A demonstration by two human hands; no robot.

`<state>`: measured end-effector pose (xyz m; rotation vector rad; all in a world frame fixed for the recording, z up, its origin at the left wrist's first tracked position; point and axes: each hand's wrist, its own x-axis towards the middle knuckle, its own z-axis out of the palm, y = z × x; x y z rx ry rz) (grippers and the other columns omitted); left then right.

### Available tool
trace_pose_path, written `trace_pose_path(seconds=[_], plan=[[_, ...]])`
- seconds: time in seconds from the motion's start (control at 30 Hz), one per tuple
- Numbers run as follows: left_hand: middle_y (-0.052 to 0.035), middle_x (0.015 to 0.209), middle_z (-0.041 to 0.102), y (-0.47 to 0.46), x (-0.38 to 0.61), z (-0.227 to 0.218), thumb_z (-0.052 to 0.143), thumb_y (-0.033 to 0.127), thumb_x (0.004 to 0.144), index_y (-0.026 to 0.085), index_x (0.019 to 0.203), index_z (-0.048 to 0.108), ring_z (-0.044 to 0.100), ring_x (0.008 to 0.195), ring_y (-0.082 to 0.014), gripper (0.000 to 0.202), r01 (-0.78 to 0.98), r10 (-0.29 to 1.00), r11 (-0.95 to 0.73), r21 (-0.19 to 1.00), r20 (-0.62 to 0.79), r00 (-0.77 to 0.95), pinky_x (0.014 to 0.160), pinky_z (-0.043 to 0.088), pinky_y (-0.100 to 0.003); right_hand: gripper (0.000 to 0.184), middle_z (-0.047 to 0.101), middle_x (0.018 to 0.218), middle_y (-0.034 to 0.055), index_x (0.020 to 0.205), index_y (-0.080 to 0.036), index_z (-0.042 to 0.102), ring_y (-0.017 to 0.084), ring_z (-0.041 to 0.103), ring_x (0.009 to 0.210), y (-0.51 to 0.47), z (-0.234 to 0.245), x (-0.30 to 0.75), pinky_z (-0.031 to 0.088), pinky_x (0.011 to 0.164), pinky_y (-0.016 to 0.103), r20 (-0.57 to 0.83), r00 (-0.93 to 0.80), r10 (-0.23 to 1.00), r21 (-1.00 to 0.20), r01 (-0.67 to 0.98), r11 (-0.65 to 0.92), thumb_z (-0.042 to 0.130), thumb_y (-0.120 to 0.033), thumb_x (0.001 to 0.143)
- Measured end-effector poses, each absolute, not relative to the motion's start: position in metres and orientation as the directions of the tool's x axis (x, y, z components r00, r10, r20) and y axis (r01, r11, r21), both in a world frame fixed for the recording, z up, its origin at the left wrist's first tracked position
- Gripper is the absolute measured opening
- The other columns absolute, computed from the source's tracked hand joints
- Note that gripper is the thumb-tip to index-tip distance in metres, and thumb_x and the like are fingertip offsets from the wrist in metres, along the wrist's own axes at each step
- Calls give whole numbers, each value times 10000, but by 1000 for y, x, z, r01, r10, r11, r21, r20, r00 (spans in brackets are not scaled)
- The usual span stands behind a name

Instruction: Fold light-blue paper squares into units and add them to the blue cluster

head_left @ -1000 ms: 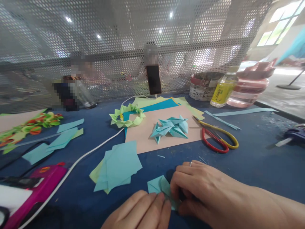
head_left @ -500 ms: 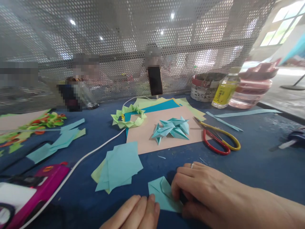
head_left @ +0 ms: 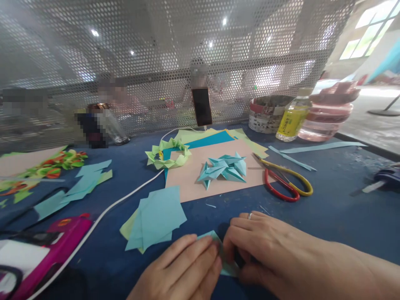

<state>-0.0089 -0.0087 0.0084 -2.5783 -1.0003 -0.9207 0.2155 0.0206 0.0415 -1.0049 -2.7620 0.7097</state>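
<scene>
On the blue tabletop, a folded light-blue paper square (head_left: 229,270) lies mostly hidden beneath my hands. My left hand (head_left: 183,268) rests over its left side, fingers stretched flat and close together. My right hand (head_left: 268,246), wearing a ring, has curled fingers pinching the paper's right edge. Beyond and to the left is a loose stack of light-blue paper squares (head_left: 162,214), with green paper showing beneath. Several folded light-blue pieces (head_left: 223,166) sit heaped on a pale pink sheet (head_left: 187,189). Left of the heap stands a green ring of folded paper (head_left: 151,158).
Red-and-yellow-handled scissors (head_left: 289,183) lie at the right, near thin paper strips (head_left: 325,146). A white cable (head_left: 115,203) crosses the left side, past a magenta object (head_left: 67,241). A phone (head_left: 201,106), a yellow-labelled bottle (head_left: 292,121) and a pink bottle (head_left: 328,116) stand behind.
My left hand has moved up and right onto the folded paper, covering most of it. My right hand stays at the paper's right edge.
</scene>
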Motion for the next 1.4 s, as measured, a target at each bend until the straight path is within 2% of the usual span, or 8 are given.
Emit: trace_pose_path(seconds=[0.13, 0.3, 0.43, 0.67, 0.9, 1.17, 1.27, 1.4], plan=[[-68, 973, 733, -2, -11, 9, 477, 447, 985, 201, 1089, 689, 707, 974, -205, 341, 673, 558, -736, 66, 623, 549, 873, 599, -305, 207, 634, 988, 13, 974, -204, 610, 179, 605, 977, 22, 46, 214, 441, 917, 278, -67, -785, 615, -465, 570, 677, 587, -33, 860], [-67, 1091, 718, -1, -24, 4, 499, 314, 983, 198, 1174, 638, 682, 1042, -192, 263, 655, 613, -738, 160, 564, 553, 933, 567, -300, 201, 651, 960, 5, 935, -211, 618, 165, 619, 930, 24, 52, 211, 456, 877, 256, -70, -755, 652, -518, 586, 623, 586, -29, 856], [-49, 1185, 680, 6, -26, 1, 526, 193, 946, 190, 1282, 547, 643, 1106, -150, 336, 649, 690, -705, 288, 492, 531, 967, 532, -247, 198, 667, 940, -1, 914, -232, 619, 170, 629, 915, 21, 47, 214, 467, 860, 258, -42, -746, 665, -525, 583, 620, 586, -50, 844], [-18, 1121, 650, 14, -19, -1, 435, 116, 946, 231, 1285, 518, 634, 1041, -117, 368, 520, 729, -683, 514, 426, 536, 920, 528, -210, 280, 689, 984, 4, 972, -240, 631, 190, 646, 941, 17, 46, 208, 469, 864, 269, -20, -713, 701, -486, 619, 616, 640, -31, 787], [-8, 1063, 623, 16, -19, 5, 488, 145, 933, 252, 1247, 539, 620, 975, -132, 336, 494, 750, -637, 592, 325, 576, 857, 527, -239, 369, 694, 992, 0, 1001, -225, 650, 194, 658, 937, 21, 49, 206, 473, 827, 270, -31, -677, 736, -488, 653, 580, 732, -17, 707], [-8, 854, 596, 14, -21, 0, 409, 88, 935, 211, 989, 608, 566, 776, -131, 240, 435, 698, -695, 573, 390, 601, 679, 466, -240, 344, 688, 1019, -3, 990, -238, 666, 193, 658, 965, 20, 47, 209, 469, 861, 274, -10, -683, 731, -460, 652, 603, 696, 0, 744], [-8, 940, 582, 11, -22, 3, 408, 97, 940, 216, 949, 594, 569, 847, -121, 222, 460, 720, -662, 592, 333, 608, 739, 468, -226, 299, 672, 990, -1, 952, -234, 665, 181, 655, 930, 22, 48, 209, 476, 834, 261, 4, -710, 704, -427, 635, 644, 679, 6, 774], [7, 1139, 572, 10, -22, 6, 426, 125, 962, 255, 1144, 522, 565, 1067, -105, 244, 493, 759, -625, 605, 324, 565, 940, 440, -195, 330, 658, 1003, 8, 993, -227, 651, 168, 637, 925, 25, 45, 209, 480, 810, 245, 11, -761, 649, -411, 588, 696, 613, 33, 793]])
